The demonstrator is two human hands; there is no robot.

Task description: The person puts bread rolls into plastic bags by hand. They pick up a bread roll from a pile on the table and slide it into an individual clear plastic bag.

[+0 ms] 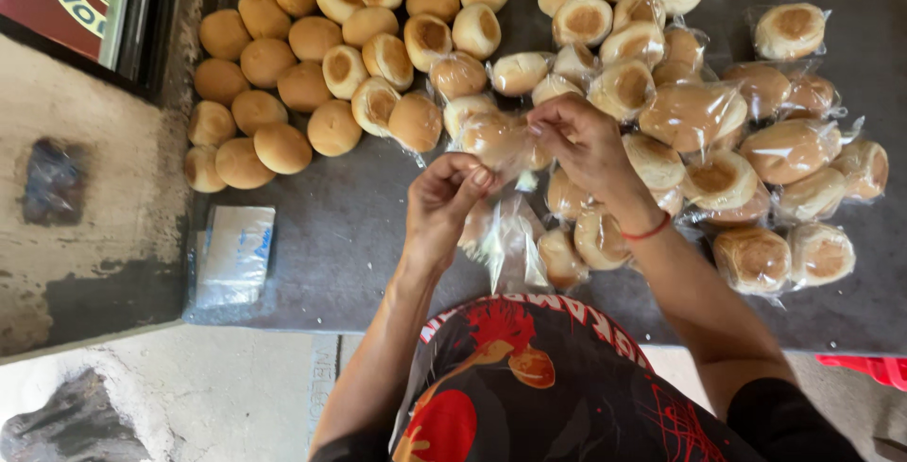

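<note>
A bun sits inside a clear plastic bag (493, 137) held up between both my hands above the dark table (331, 235). My left hand (442, 202) pinches the bag's lower edge. My right hand (584, 144), with a red band at the wrist, grips the bag's other side by the bun. More loose clear plastic (505, 245) hangs under my hands.
Several bare golden buns (312, 65) are heaped at the table's left and back. Several bagged buns (775, 155) lie to the right. A flat stack of clear bags (234, 254) rests at the table's left edge. A rough concrete ledge (85, 235) borders the left.
</note>
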